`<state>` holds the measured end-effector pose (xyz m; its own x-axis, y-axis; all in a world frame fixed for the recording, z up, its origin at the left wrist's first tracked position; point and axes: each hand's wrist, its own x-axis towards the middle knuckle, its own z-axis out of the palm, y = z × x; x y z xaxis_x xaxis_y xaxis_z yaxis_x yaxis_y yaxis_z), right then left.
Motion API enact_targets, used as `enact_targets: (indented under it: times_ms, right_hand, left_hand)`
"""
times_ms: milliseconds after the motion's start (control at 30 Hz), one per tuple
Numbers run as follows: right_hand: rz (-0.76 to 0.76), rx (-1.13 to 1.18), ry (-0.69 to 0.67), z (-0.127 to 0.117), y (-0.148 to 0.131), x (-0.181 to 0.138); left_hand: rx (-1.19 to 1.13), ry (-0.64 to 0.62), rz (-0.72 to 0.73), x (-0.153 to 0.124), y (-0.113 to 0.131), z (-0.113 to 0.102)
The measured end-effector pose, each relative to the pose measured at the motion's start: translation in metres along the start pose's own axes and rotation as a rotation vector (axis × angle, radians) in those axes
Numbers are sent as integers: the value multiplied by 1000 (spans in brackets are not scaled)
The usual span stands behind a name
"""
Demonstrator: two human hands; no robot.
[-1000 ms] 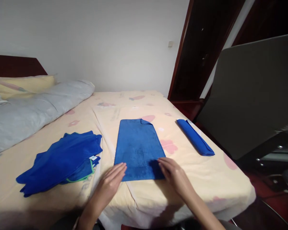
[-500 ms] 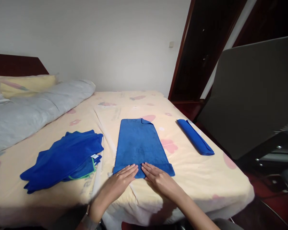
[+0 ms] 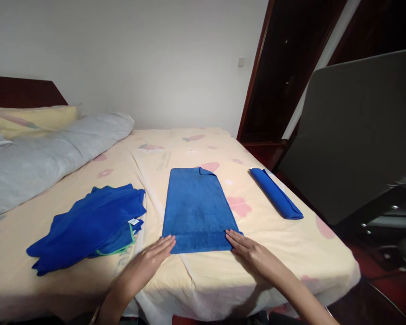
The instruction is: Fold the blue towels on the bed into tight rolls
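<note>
A blue towel (image 3: 198,203) lies flat on the bed in front of me, its near edge folded over into a narrow band. One far corner of the towel is turned back. My left hand (image 3: 154,253) rests flat on the left end of the folded band, fingers stretched out. On the right end lies my right hand (image 3: 252,252), also flat with its fingers extended. To the left is a loose pile of blue towels (image 3: 91,225) with green edging and a white tag. A blue towel folded into a long roll (image 3: 275,193) sits toward the bed's right edge.
The bed (image 3: 291,262) has a pale yellow sheet with pink prints. A grey-white rolled quilt (image 3: 61,153) and a yellow pillow (image 3: 40,122) lie at the left. Beyond the right edge stands a large dark grey panel (image 3: 355,135), with a dark door (image 3: 287,72) behind it.
My hands have slid apart along the folded band, the left going left and the right going right, from near its middle to its ends. The towel lies nearly as before.
</note>
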<state>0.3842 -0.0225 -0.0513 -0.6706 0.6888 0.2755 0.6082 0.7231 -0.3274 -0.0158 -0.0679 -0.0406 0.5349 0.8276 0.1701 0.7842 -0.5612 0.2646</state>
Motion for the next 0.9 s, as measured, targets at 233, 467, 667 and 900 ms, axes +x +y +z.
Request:
enact_targets:
  times_ms: [233,467,667,900]
  right_hand:
    - [29,72,-41,-1,1,2]
    - [41,87,-18,-6,-3,5]
    - [8,-1,87,-11,-4,3]
    - [144,104,39,-16,1,7]
  left_hand:
    - [30,33,20,1,1,2]
    - [83,74,42,4,5,-6]
    - [105,134,6,6,8,-10]
    - [64,137,-28,10,-1,-9]
